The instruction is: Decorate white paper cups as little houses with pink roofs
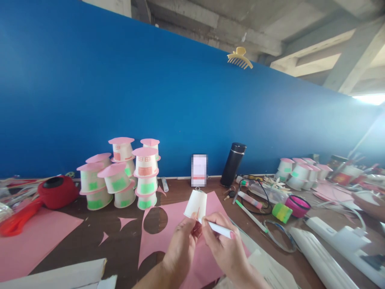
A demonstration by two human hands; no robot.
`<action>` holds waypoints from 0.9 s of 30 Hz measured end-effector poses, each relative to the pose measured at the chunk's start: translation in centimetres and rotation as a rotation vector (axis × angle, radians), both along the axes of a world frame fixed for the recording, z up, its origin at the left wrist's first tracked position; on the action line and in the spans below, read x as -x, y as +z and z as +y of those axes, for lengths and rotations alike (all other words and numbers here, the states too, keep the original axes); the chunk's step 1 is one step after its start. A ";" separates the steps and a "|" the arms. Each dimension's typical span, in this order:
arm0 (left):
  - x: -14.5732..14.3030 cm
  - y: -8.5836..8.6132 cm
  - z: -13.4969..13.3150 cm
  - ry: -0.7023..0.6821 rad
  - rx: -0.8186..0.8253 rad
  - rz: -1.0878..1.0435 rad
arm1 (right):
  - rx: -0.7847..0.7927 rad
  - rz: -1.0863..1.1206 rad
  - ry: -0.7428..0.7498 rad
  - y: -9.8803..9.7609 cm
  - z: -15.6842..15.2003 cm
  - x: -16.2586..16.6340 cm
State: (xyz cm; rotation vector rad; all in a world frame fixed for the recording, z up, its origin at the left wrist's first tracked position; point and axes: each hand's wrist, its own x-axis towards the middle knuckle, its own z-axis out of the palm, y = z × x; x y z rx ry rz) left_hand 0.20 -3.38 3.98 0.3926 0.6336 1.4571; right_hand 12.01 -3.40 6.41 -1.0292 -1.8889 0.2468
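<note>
So, a dark brown table (120, 245) is backed along its far edge by a tall blue partition (120, 80), and over the top of that, bare concrete beams (186, 16) can be seen, with bright light coming in at far right. A yellow claw clip (240, 58) is perched on the partition's top edge, lol.

Around the middle of the table, a white cup (195, 204) is held tilted above a cut pink sheet (176, 208), its lower end pinched by the fingers of the left hand (184, 241). A white pen (221, 229) is gripped in the right hand (224, 245), fingers closed snugly round it, and its tip is aimed at the cup, where a thin red line is drawn. Whether the tip is actually touching can't be told.

Toward the far edge, left of centre, pink-topped cups (146, 170) are stacked in towers, some marked with green patches, some with red windows. A phone (199, 170) and a black flask (234, 164) are stood by the far edge, near its middle. The right side is pretty cluttered: a green marker (251, 216), a pink roll (297, 205), and a white power strip (331, 241) laid toward the right edge.
</note>
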 end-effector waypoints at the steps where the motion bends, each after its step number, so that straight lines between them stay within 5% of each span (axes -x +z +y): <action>1: 0.0 0.0 0.0 0.001 0.004 0.002 | 0.002 0.001 0.001 0.0 0.0 0.0; 7: -0.1 -0.2 0.1 -0.001 0.014 -0.030 | 0.005 0.002 0.007 -0.2 0.0 0.1; 15: 0.0 0.2 0.5 0.060 0.256 -0.191 | -0.014 0.280 -0.052 -0.1 -0.1 -1.1; 27: 0.4 -0.5 0.6 -0.032 0.186 -0.139 | 0.012 0.240 -0.040 -0.5 0.6 -1.4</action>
